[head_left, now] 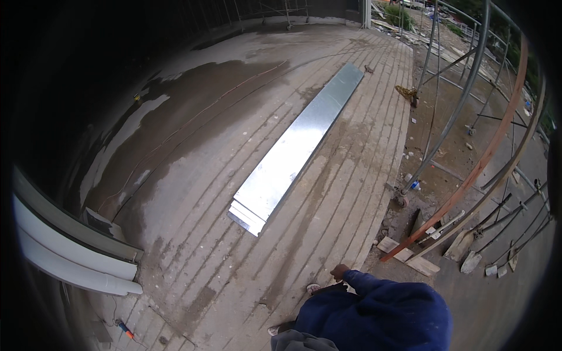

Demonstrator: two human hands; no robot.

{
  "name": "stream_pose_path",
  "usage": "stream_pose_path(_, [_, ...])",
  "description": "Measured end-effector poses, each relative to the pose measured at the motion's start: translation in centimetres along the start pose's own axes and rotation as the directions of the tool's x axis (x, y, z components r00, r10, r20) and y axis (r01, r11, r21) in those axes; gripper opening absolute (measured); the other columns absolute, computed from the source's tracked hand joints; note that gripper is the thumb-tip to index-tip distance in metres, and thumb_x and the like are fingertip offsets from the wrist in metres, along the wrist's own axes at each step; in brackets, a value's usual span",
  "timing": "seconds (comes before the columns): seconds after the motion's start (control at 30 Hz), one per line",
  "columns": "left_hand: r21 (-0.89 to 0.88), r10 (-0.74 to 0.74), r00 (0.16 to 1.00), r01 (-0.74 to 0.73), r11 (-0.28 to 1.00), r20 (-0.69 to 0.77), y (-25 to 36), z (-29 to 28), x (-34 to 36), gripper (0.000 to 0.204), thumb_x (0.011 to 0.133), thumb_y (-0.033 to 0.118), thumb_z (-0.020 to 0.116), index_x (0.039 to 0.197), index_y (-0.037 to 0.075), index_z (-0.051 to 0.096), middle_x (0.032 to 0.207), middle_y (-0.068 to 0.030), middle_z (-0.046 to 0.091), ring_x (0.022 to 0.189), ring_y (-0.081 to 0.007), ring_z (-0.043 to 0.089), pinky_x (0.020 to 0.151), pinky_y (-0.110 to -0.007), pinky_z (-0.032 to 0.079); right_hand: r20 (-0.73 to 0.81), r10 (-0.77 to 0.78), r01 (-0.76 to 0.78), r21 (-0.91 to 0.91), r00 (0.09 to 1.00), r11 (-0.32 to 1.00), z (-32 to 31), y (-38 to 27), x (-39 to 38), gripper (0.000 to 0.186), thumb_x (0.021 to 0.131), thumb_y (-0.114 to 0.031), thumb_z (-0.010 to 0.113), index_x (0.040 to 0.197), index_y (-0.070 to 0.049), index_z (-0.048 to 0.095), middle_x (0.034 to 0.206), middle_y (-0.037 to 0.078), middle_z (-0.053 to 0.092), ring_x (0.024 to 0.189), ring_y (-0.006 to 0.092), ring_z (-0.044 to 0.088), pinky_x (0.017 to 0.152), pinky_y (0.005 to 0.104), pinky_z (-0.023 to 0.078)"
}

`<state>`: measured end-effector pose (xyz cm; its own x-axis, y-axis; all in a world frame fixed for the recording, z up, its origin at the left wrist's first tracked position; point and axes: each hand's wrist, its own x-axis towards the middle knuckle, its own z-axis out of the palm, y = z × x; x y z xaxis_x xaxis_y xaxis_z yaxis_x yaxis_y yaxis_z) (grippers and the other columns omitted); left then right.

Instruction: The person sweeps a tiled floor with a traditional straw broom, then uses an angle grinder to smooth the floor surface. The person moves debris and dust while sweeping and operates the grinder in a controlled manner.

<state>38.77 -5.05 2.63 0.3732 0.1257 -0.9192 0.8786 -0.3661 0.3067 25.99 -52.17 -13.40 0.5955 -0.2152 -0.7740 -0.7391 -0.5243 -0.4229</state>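
Observation:
My right hand (339,271) reaches out from a navy sleeve at the lower right, fingers loosely bent and apparently holding nothing, above the grooved concrete. My left hand is not visible. Below the right hand are parts of two sandalled feet (313,289). A long stack of shiny metal sheets (293,146) lies diagonally on the concrete ahead, its near end staggered.
Tube scaffolding with castors (403,196), leaning timbers (445,216) and several long-handled tools (468,254) line the right side, beside rubble. Pale curved panels (76,248) stand at the left, near an orange-handled tool (126,329). Cables (193,114) cross a damp patch (175,99).

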Motion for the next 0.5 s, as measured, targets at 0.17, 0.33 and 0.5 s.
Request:
stream_pose_path(0.17, [-0.236,-0.113,0.992,0.096,0.967,-0.056,-11.2,-3.7,-1.6,0.048,0.097,0.039,0.068,0.129,0.002,0.072,0.107,-0.0161,0.075,0.087,-0.0279,0.075,0.071,-0.046,0.065,0.148,-0.221,0.244,-0.164,0.964,0.956,-1.9,-0.9,1.3,0.031,0.091,-0.038,0.072,0.104,-0.01,0.078,0.09,0.015,0.078,0.088,0.0353,0.08,0.075,0.0484,0.064])
stream_pose_path(0.33, [-0.338,-0.192,0.972,0.136,0.931,-0.135,-23.0,-6.8,-3.7,0.05,0.097,0.039,0.068,0.129,0.002,0.072,0.109,-0.0158,0.076,0.089,-0.0279,0.076,0.073,-0.046,0.066,0.11,-0.489,0.462,-0.556,0.865,0.691,0.6,-3.6,-1.6,0.034,0.083,-0.043,0.075,0.093,-0.011,0.074,0.087,0.016,0.076,0.089,0.0403,0.076,0.078,0.0568,0.058])
stream_pose_path(0.5, [-0.509,-0.168,0.953,0.016,0.861,-0.254,-26.0,-5.2,-5.1,0.056,0.096,0.042,0.069,0.138,0.005,0.069,0.108,-0.0152,0.076,0.085,-0.0269,0.076,0.071,-0.045,0.064,0.221,-0.524,0.539,-0.598,0.822,0.593,0.8,-3.4,-2.0,0.036,0.085,-0.046,0.074,0.087,-0.01,0.07,0.086,0.019,0.074,0.087,0.0429,0.073,0.077,0.0575,0.057])
